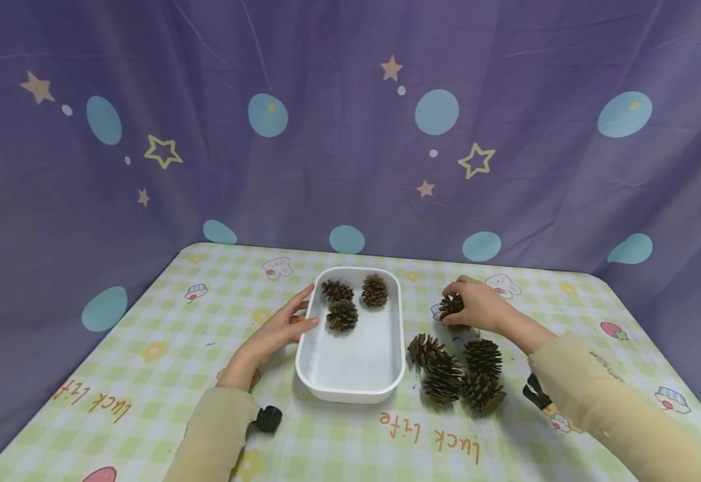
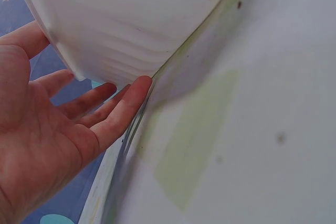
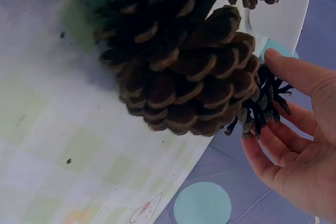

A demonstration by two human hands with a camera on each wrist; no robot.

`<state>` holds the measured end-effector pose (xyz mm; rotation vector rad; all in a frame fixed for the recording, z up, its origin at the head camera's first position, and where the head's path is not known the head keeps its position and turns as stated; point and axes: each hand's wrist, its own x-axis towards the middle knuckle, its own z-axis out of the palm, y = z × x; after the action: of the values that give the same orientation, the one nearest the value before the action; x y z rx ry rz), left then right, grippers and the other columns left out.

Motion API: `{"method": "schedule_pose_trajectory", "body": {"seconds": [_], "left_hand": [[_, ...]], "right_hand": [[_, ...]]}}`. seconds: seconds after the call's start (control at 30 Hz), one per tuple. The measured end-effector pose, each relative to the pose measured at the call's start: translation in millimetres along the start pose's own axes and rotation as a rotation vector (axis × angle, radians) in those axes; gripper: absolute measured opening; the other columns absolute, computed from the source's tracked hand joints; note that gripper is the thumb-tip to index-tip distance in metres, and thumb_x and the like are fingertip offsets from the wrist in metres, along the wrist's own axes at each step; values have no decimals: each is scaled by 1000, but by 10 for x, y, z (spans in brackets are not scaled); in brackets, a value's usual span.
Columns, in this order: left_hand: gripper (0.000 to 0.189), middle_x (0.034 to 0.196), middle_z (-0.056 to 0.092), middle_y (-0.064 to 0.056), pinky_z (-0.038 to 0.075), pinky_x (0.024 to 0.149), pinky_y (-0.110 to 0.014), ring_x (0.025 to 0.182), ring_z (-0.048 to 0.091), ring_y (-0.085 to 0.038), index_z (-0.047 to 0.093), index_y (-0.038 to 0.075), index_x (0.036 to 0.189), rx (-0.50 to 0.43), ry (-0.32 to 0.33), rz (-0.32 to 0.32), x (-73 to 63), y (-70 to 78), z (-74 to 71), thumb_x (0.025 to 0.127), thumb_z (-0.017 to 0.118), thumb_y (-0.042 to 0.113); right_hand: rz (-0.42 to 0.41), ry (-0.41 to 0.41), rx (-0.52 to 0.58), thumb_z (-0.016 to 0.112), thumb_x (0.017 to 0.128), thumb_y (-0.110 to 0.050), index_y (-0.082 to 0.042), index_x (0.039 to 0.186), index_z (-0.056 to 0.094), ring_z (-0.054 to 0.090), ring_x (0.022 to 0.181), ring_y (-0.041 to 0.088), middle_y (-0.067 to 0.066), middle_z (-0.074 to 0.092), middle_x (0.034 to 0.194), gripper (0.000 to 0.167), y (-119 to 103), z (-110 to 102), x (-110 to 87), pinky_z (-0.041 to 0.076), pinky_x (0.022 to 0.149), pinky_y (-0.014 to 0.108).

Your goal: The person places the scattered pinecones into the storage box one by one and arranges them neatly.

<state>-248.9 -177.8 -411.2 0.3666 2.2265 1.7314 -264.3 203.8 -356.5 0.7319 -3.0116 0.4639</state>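
Note:
A white rectangular tub (image 1: 350, 365) stands mid-table with 3 pine cones inside, among them one pine cone (image 1: 375, 291) in its far right corner. Along the tub's left side lies my left hand (image 1: 279, 331); in the left wrist view its extended fingers (image 2: 126, 106) touch the outer wall. To the right of the tub, my right hand (image 1: 479, 306) grips a dark pine cone (image 1: 451, 306) between thumb and fingers. The right wrist view shows this pine cone (image 3: 262, 100) partly behind a larger pine cone (image 3: 184, 82).
Several loose pine cones (image 1: 443, 378) cluster right of the tub, near my right forearm. A checked tablecloth (image 1: 175, 375) with printed figures covers the table. Behind it hangs a purple curtain (image 1: 338, 167) with stars and blue dots.

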Motion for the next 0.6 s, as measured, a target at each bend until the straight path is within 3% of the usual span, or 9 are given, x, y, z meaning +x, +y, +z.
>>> {"method": "schedule_pose_trajectory", "body": {"seconds": [0.27,0.43,0.6], "left_hand": [[70,144,27,-16,51,82,-39,115,47,-31,10,28,147,-2,-16,-16,-23,71,1,93,53,19],[71,144,25,-19,51,83,-40,116,45,-35,8,23,148,-6,-28,-15,-107,215,36,93,53,18],[72,143,25,-20,51,82,-37,117,44,-38,9,22,148,-10,-33,-15,-131,255,47,92,54,20]], "right_hand": [[-20,23,42,76,74,-26,-3,114,58,56,96,30,15,55,112,50,-64,-11,60,49,78,43],[-39,37,49,76,73,-28,-5,114,58,56,97,29,14,56,111,50,-125,-33,116,48,80,43],[-50,52,75,76,73,-27,-6,114,58,56,97,28,12,56,109,50,-209,-66,177,48,78,42]]}}
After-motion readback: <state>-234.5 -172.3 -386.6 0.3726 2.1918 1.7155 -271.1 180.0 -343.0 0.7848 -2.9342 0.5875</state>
